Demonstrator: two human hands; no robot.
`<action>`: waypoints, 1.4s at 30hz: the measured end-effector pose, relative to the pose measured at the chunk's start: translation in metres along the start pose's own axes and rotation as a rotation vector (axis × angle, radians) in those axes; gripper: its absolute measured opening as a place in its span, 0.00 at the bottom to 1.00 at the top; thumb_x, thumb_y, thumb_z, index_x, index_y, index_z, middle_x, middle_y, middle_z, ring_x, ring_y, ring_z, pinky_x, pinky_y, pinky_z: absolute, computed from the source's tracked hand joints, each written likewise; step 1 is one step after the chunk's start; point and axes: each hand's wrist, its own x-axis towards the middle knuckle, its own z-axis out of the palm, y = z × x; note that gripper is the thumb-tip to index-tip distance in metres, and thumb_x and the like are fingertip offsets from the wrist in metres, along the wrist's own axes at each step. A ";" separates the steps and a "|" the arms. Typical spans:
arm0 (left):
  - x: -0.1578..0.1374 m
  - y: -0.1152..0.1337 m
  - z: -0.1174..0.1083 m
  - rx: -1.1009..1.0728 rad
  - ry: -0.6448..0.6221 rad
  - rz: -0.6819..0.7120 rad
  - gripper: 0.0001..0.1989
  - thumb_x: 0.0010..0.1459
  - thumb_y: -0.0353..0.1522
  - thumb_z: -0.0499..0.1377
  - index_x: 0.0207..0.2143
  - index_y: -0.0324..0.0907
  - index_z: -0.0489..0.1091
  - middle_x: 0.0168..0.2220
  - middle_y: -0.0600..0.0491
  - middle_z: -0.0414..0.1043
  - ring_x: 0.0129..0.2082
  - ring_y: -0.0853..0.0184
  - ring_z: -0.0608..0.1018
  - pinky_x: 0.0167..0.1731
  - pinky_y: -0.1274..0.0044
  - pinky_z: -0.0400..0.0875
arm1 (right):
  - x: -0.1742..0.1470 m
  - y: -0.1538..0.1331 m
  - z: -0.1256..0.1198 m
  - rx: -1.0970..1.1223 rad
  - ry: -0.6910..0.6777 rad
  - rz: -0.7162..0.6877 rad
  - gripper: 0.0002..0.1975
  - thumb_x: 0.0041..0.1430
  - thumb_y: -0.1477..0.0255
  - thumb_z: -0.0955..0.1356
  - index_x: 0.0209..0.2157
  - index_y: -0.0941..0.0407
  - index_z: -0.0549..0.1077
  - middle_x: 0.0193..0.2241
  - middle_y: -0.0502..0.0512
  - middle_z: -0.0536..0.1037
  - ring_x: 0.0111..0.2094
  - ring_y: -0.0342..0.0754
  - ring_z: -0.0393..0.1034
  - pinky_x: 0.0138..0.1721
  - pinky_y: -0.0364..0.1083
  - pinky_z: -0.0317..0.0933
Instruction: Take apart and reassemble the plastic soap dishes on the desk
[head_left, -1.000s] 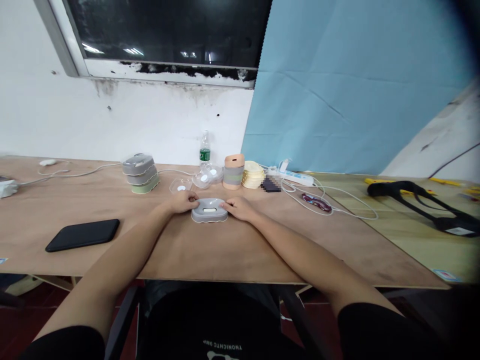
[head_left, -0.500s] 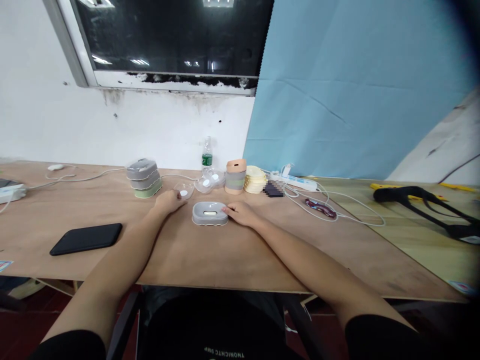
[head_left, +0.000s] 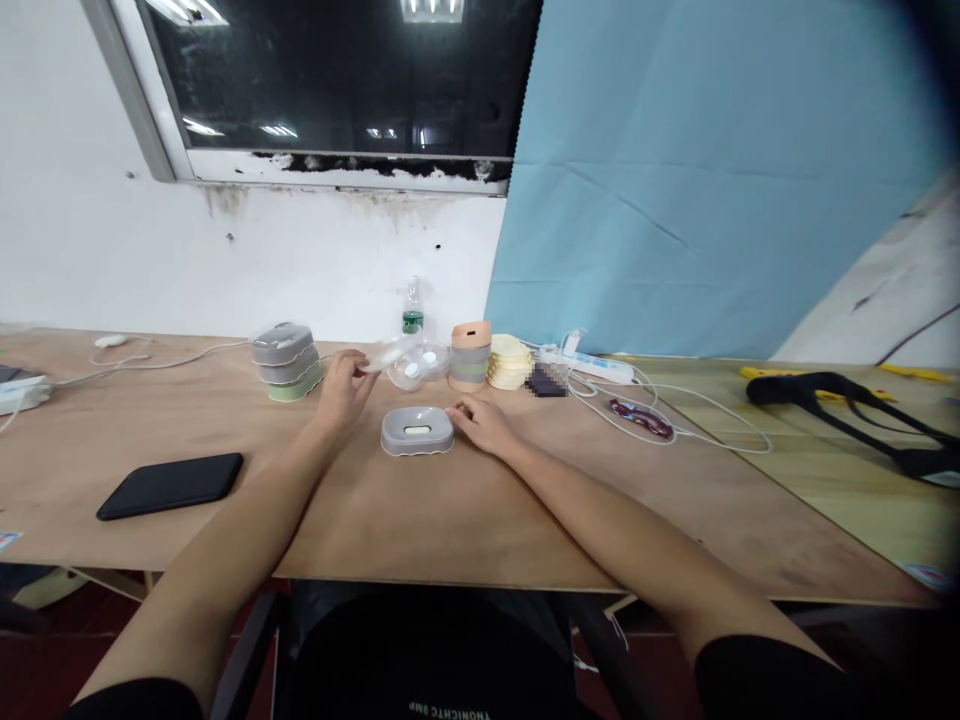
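My left hand (head_left: 345,388) is raised a little above the table, its fingertips pinching a clear plastic lid (head_left: 391,353) that is tilted and slightly blurred. In front of me sits a grey oblong dish (head_left: 418,447) with rounded corners and a pale oval part in its middle. My right hand (head_left: 484,424) rests at the dish's right end, fingers loosely bent and holding nothing; whether its fingertips touch the rim I cannot tell. Behind the dish lie more clear lids (head_left: 411,374) with white round spots.
A grey and green stack of dishes (head_left: 286,362) stands left, a peach, grey and green stack (head_left: 470,358) right, beside cream-coloured pieces (head_left: 510,362). A bottle (head_left: 412,308) stands behind. There are also a black phone (head_left: 171,486), a power strip (head_left: 600,367) and cables.
My left hand has lifted the clear lid off the table and tilted it up. My right hand's fingertips have drawn back slightly from the dish's rim.
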 end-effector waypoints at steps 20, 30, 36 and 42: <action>-0.003 0.049 -0.005 -0.026 -0.498 -0.144 0.27 0.60 0.45 0.53 0.56 0.40 0.63 0.18 0.60 0.64 0.21 0.71 0.68 0.28 0.78 0.61 | -0.003 -0.007 0.001 0.441 0.131 0.093 0.23 0.62 0.50 0.57 0.25 0.54 0.61 0.19 0.50 0.69 0.24 0.45 0.65 0.29 0.44 0.58; -0.005 0.024 -0.001 0.057 -0.748 -0.177 0.21 0.57 0.47 0.52 0.38 0.40 0.72 0.21 0.55 0.71 0.23 0.67 0.72 0.25 0.77 0.61 | 0.010 -0.004 0.018 0.250 -0.037 0.130 0.26 0.60 0.50 0.57 0.23 0.56 0.65 0.21 0.49 0.69 0.26 0.44 0.62 0.26 0.42 0.52; -0.006 0.021 0.002 0.050 -0.821 -0.200 0.23 0.59 0.48 0.47 0.38 0.42 0.74 0.29 0.51 0.76 0.29 0.65 0.75 0.30 0.76 0.64 | 0.012 -0.004 0.020 0.162 -0.035 0.144 0.25 0.62 0.52 0.56 0.22 0.56 0.65 0.21 0.49 0.70 0.26 0.44 0.62 0.26 0.42 0.49; -0.008 0.017 0.005 -0.086 -0.837 -0.284 0.25 0.60 0.49 0.45 0.38 0.43 0.75 0.37 0.51 0.78 0.34 0.63 0.76 0.35 0.75 0.68 | 0.011 -0.001 0.019 0.126 -0.032 0.142 0.26 0.62 0.52 0.56 0.22 0.57 0.66 0.23 0.50 0.72 0.26 0.44 0.63 0.27 0.42 0.49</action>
